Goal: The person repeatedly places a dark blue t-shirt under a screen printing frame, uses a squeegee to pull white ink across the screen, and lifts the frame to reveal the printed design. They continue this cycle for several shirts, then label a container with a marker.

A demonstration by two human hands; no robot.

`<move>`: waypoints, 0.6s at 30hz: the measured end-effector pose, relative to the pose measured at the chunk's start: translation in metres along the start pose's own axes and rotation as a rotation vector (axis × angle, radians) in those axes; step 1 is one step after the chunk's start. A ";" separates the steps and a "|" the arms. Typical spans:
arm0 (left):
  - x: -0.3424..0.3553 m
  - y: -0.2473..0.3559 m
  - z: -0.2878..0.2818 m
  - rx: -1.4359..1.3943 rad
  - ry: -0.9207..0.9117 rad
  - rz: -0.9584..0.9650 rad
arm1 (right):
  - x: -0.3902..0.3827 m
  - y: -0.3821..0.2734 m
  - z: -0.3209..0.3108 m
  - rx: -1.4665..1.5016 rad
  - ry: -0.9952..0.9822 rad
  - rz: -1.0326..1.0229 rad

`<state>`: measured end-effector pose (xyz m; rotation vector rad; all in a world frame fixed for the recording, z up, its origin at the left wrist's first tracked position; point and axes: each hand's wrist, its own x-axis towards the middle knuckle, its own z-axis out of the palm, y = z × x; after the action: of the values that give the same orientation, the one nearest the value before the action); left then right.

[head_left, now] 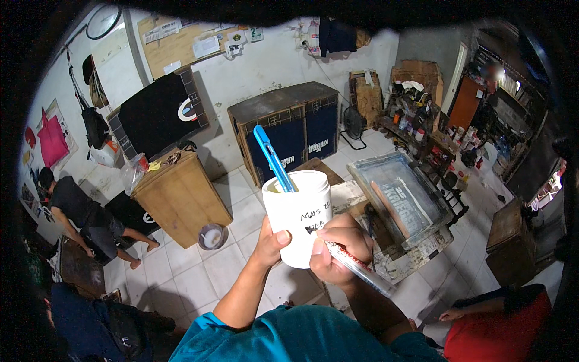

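Note:
A white plastic tub is held up in front of me, with dark handwriting on its side. My left hand wraps round its left side, the thumb lying across the front. Between the fingers of my right hand is a marker with a whitish barrel, its tip against the tub's wall by the lower line of writing. Out of the tub's open top leans a slim blue tool with a clip, its lower end hidden inside. What else the tub contains cannot be made out.
A framed printing screen lies on a worn table to the right. Left of me stand a wooden cabinet and a small bucket. One person bends at far left; another in red is at lower right.

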<state>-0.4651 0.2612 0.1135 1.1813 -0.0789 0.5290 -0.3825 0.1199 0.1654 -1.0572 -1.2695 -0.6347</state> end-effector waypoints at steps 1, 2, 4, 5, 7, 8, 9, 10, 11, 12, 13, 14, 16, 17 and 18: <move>0.000 0.000 0.000 -0.001 0.002 -0.004 | 0.000 0.000 0.000 0.003 -0.001 0.002; -0.001 0.001 -0.001 0.009 -0.001 -0.016 | 0.000 -0.001 0.000 0.005 -0.006 0.014; -0.001 0.001 0.000 0.007 -0.001 -0.010 | 0.000 -0.001 0.001 -0.010 0.000 0.004; -0.001 0.001 0.000 0.020 0.013 -0.009 | 0.000 -0.002 0.002 -0.018 -0.002 0.009; 0.000 0.001 0.000 0.032 0.021 -0.007 | 0.001 -0.002 0.003 -0.003 -0.011 0.025; 0.000 0.001 -0.001 0.028 0.019 -0.007 | 0.001 -0.001 0.003 0.008 -0.016 0.037; 0.000 0.000 -0.001 0.024 0.018 -0.007 | 0.001 -0.001 0.003 -0.002 -0.014 0.034; 0.000 0.000 -0.002 0.021 0.016 -0.006 | 0.000 -0.001 0.003 -0.007 -0.011 0.033; 0.000 0.000 -0.002 0.013 0.017 0.007 | -0.001 0.000 0.003 -0.007 -0.014 0.025; 0.000 -0.001 -0.003 0.004 0.019 0.020 | -0.002 0.001 0.004 -0.007 -0.016 0.028; 0.000 -0.001 -0.004 -0.004 0.021 0.033 | -0.003 0.001 0.004 -0.002 -0.024 0.025; 0.000 -0.002 -0.004 -0.012 0.017 0.022 | -0.005 0.001 0.004 -0.002 -0.038 0.054; -0.001 -0.003 -0.006 -0.031 -0.001 0.005 | -0.008 0.002 0.004 0.032 0.034 0.025; -0.001 -0.003 -0.006 -0.042 0.001 -0.004 | -0.010 0.002 0.004 0.056 0.068 0.008; -0.001 -0.004 -0.007 -0.061 -0.003 -0.011 | -0.011 0.002 0.003 0.066 0.066 0.035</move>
<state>-0.4660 0.2658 0.1072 1.1222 -0.0909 0.5121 -0.3847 0.1219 0.1538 -0.9944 -1.2049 -0.5926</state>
